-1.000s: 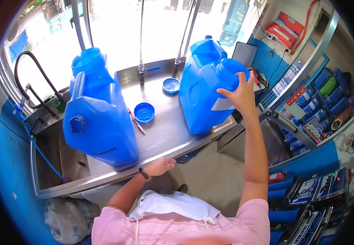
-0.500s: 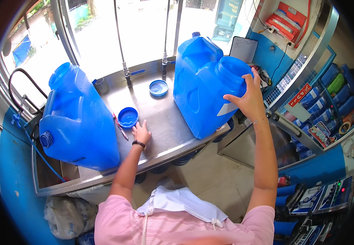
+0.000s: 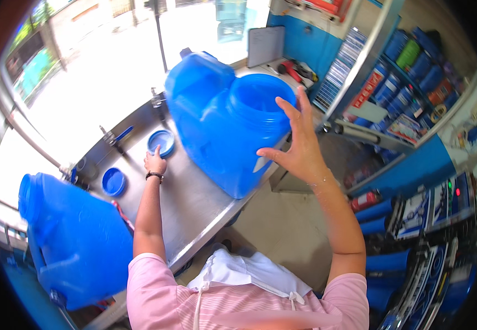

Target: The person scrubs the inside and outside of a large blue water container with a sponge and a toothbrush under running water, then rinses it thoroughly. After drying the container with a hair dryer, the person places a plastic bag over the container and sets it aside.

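Note:
Two big blue plastic water jugs stand on the steel counter (image 3: pixel 186 181). At the right jug (image 3: pixel 211 132), my right hand (image 3: pixel 304 146) is spread beside the wide open neck, with thumb and fingers apart and fingertips at the rim. My left hand (image 3: pixel 155 164) is at a round blue lid (image 3: pixel 162 142) lying in the middle of the counter. Its index finger reaches over the lid's edge and the other fingers are curled; the thumb is hidden. A second blue lid (image 3: pixel 114 182) lies to its left. The left jug (image 3: pixel 79 236) is also uncapped at its wide neck.
A red and white pen-like stick (image 3: pixel 122 214) lies by the left jug. Taps with blue handles (image 3: pixel 123 133) rise along the counter's back edge. To the right are a metal-framed door (image 3: pixel 359 66), a red and black tool (image 3: pixel 293 71) and shelves of blue goods.
My left hand has moved from beside the nearer lid to the farther one. My right hand stays by the right jug's neck. The view has turned to the right.

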Available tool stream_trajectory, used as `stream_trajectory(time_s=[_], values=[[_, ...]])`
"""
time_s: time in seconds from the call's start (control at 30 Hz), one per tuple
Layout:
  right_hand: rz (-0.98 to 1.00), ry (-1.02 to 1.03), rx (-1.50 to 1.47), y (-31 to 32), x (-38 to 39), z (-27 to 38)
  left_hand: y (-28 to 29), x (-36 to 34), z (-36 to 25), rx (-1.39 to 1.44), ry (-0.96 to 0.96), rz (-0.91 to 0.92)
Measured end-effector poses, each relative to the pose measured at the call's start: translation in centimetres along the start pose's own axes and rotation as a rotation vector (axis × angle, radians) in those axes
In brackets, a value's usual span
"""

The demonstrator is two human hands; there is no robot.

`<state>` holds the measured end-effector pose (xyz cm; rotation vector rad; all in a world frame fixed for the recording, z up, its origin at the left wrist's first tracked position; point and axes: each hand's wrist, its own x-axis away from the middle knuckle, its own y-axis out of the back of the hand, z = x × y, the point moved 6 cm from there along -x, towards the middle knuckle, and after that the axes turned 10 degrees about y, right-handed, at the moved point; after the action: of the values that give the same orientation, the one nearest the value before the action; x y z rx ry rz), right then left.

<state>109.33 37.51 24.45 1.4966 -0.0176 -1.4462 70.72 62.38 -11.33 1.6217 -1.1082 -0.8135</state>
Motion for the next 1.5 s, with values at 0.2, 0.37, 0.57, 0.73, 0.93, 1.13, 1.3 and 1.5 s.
stream_trajectory(time_s=[0.2, 0.37, 0.57, 0.73, 0.93, 1.13, 1.3, 1.5], values=[[0.009, -0.302, -0.074, 1.7, 11.1, -4.0, -7.4, -4.9, -5.4, 0.024, -0.142, 0.054], [0.437, -0.826, -0.007, 2.1, 28.7, -4.5, 4.4, 3.0, -6.3, 1.063, -0.367, -0.408], [0.374, -1.392, 0.056, 5.0, 47.0, 2.7, 18.7, 27.1, -13.2, 1.420, -1.162, -0.491], [-0.054, -1.443, 0.469, 11.4, 52.3, 9.7, 16.6, 43.3, -25.6, 0.905, -1.676, 0.471], [-0.566, -1.254, 1.292, 26.3, 54.6, 21.5, 12.5, 57.0, -29.5, 0.435, -1.976, 1.026], [-0.157, -1.466, 1.678, 34.0, 59.5, 25.2, 10.1, 64.6, -29.8, 0.392, -2.099, 1.152], [-0.008, -1.659, 1.610, 35.9, 64.0, 23.5, 9.6, 68.3, -29.8, 0.419, -2.124, 1.177], [-0.096, -1.441, 1.690, 36.1, 64.0, 24.2, 9.1, 69.7, -30.2, 0.372, -2.114, 1.204]])
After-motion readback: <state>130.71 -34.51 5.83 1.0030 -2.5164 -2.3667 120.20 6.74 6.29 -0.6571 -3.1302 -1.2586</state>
